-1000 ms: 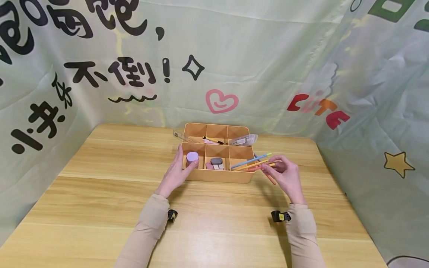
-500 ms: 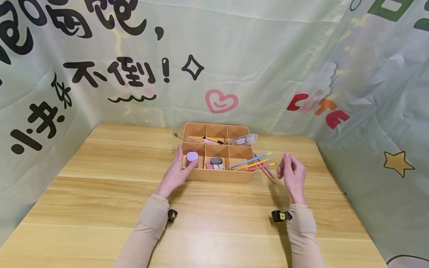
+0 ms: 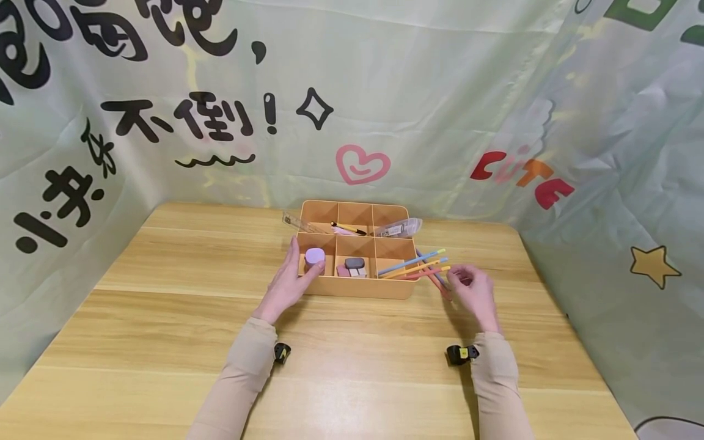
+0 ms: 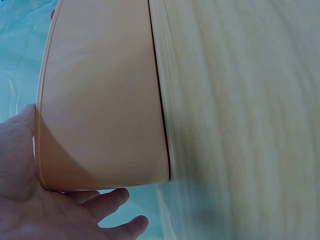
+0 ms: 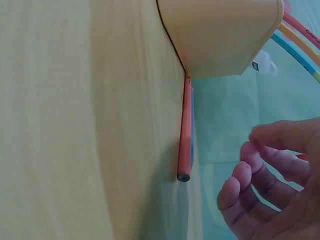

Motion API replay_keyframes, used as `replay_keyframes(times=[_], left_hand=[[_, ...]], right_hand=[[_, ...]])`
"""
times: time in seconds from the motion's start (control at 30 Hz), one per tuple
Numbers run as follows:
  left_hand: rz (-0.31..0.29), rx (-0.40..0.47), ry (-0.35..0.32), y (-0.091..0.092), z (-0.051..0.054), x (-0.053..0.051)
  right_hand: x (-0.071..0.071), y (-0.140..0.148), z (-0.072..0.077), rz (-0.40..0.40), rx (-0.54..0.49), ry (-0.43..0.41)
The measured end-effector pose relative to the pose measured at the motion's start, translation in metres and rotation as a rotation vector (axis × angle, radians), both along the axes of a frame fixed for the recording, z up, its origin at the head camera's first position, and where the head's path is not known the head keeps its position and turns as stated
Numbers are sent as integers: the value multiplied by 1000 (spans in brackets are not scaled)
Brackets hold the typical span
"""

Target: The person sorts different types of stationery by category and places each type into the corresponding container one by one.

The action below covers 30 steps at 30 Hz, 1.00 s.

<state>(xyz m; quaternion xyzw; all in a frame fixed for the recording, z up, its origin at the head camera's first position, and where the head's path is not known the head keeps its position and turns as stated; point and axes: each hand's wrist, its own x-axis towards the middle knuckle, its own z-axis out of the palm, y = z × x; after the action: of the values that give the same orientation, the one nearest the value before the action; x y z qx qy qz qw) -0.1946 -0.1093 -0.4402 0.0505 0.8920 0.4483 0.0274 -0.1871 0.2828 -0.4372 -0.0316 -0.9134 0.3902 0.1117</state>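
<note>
My left hand (image 3: 286, 281) holds the left end of an orange-tan divided storage box (image 3: 357, 288). Its thumb lies over the front rim, and the fingers reach along the outer left wall. Several coloured pencils (image 3: 409, 264) lean out of the box's front right compartment. My right hand (image 3: 474, 294) is just right of their ends, fingers loosely bent and thumb near the index finger. Nothing shows between those fingers in the right wrist view. A red pencil (image 5: 185, 135) lies on the table against the box's right side, with a blue one (image 5: 192, 125) beside it, partly hidden.
Inside the box are a purple round-topped item (image 3: 315, 257), small eraser-like blocks (image 3: 354, 266), a clear ruler (image 3: 299, 222), a black-and-yellow pen (image 3: 349, 228) and a clear-wrapped item (image 3: 399, 228). A printed cloth (image 3: 429, 110) hangs behind the wooden table (image 3: 352, 379).
My right hand released a pencil onto the others, drew back to the right, then came down and left towards the pencil ends. The left hand stays on the box.
</note>
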Motion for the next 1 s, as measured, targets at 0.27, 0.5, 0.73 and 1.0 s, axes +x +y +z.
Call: replay_keyframes(times=[0.27,0.5,0.73,1.0], left_hand=[[-2,-1,4,0,0,0],[-2,9,3,0,0,0],[-2,8,5,0,1,0],[-4,13,-2,0,1,1]], right_hand=[[-3,1,-5,96,33,-98],[-3,2,-9,140,71,-137],[-4,3,-14,107,79,-144],[-6,6,-19,106,103,-144]])
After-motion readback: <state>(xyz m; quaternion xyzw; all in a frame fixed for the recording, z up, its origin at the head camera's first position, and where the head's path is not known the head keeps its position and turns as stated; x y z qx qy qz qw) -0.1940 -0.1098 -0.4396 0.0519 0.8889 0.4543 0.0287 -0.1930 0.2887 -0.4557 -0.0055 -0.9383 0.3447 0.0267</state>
